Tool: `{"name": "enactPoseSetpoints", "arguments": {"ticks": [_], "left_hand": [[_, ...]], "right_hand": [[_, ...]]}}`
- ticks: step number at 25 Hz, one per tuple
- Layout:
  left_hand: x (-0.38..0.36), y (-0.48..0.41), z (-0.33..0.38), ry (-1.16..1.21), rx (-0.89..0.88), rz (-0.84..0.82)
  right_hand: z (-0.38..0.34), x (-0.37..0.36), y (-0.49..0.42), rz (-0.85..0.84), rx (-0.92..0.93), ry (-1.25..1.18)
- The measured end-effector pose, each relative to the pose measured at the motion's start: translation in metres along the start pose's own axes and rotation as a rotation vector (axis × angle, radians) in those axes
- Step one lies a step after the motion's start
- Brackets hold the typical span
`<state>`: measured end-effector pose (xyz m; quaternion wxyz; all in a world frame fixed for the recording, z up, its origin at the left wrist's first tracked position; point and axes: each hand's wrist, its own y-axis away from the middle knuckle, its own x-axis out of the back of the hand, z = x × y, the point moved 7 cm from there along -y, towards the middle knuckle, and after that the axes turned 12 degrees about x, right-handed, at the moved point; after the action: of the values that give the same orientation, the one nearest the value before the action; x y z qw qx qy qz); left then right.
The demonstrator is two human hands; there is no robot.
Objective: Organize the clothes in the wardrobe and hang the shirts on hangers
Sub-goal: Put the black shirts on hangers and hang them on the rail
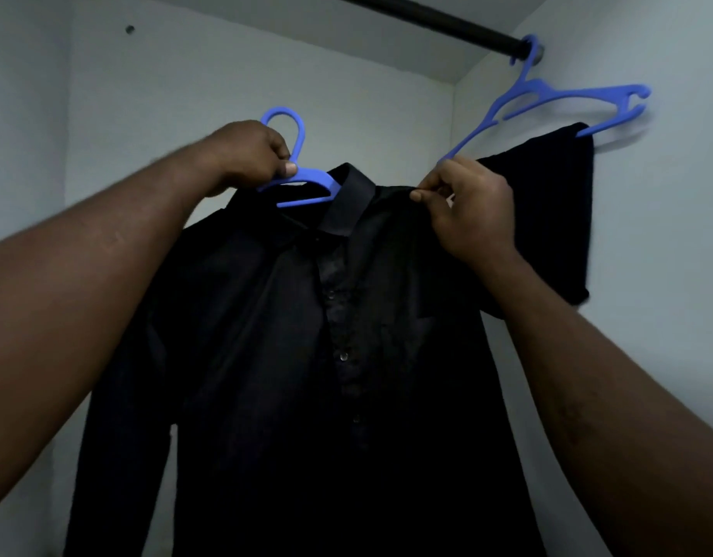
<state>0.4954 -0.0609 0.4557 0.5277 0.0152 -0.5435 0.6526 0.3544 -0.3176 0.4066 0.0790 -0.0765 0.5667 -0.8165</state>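
Black button shirt (306,315), centre, with a blue hanger (306,179) partly inside its collar at 11 o'clock. My left hand (246,154) is curled tight round the hanger's neck. My right hand (467,211), at 1 o'clock, pinches the shirt's shoulder between thumb and forefinger.

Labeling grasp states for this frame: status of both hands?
Left hand: closed, gripping the blue hanger below its hook.
Right hand: closed, pinching the black shirt at its shoulder.
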Motion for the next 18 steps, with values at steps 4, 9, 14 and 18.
{"name": "enactPoseSetpoints", "arguments": {"ticks": [4,9,14,18], "left_hand": [[0.009,0.005,0.000,-0.076,0.009,-0.014],[-0.001,0.009,0.000,-0.019,0.017,-0.037],[-0.006,0.008,-0.021,0.226,-0.006,-0.201],[-0.001,0.010,-0.020,0.283,-0.065,-0.233]], "right_hand": [[0.004,-0.009,0.017,0.002,-0.044,0.011],[0.010,-0.029,0.017,-0.100,-0.308,-0.603],[0.045,-0.066,0.072,-0.397,-0.878,-0.861],[0.046,-0.082,0.115,-0.499,-1.054,-1.038]]}}
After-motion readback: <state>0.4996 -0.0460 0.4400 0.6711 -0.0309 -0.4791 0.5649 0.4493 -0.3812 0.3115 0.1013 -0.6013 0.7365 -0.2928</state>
